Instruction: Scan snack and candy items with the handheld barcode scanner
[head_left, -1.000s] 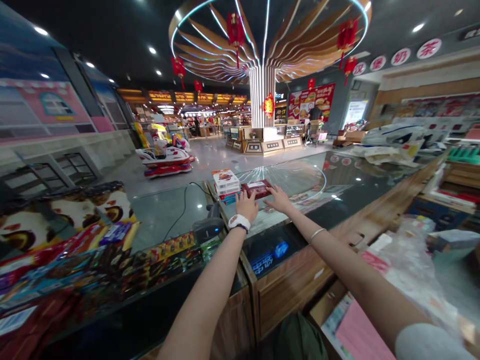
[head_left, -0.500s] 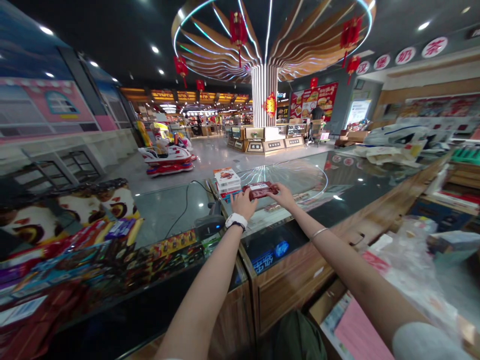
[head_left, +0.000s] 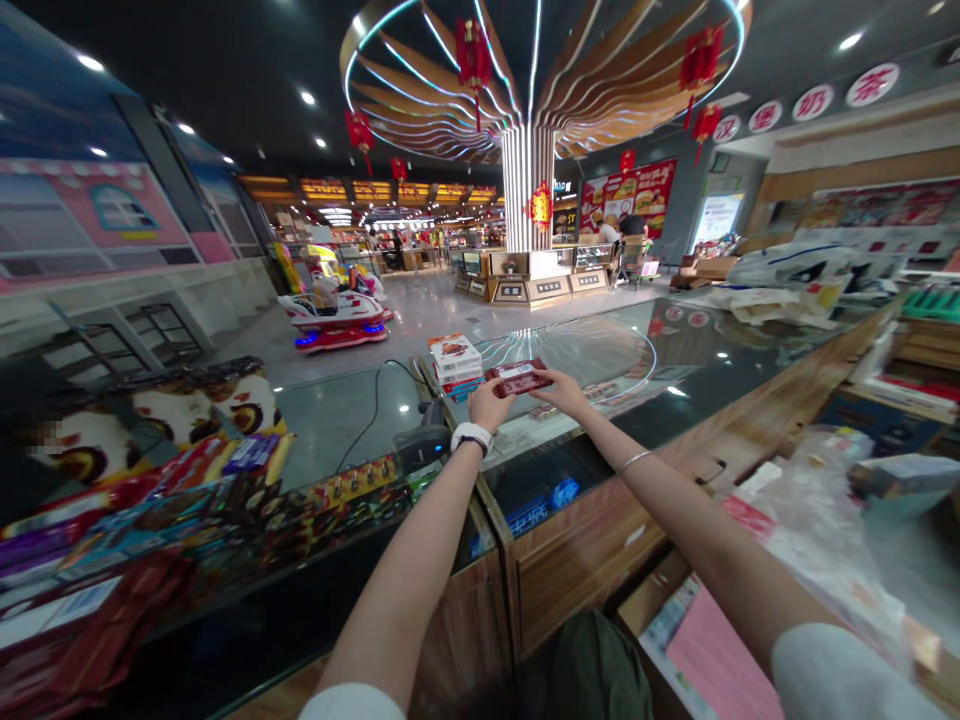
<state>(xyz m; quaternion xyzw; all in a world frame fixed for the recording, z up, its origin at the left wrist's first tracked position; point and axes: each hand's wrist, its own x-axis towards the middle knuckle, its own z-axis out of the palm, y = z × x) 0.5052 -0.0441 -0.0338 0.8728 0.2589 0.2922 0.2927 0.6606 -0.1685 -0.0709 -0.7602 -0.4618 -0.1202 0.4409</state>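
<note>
Between my two hands, over the glass counter, is a dark red-brown packet with a pale label on its upper side; its exact kind is too small to read. My left hand grips its left end, a white watch on that wrist. Gripping the right end is my right hand, with a thin bangle further up the arm. Just left of the packet stands a stack of small boxes, white above and blue below. A black barcode scanner rests on the counter by my left wrist.
Rows of wrapped snacks cover the counter on the left, with upright bags behind. A cable runs to the scanner. At right lie plastic bags and an open box with pink card.
The packet stays in both hands, with its near face now turned more into view. My hands have shifted only slightly. Lights on the ride beyond the counter now glow blue.
</note>
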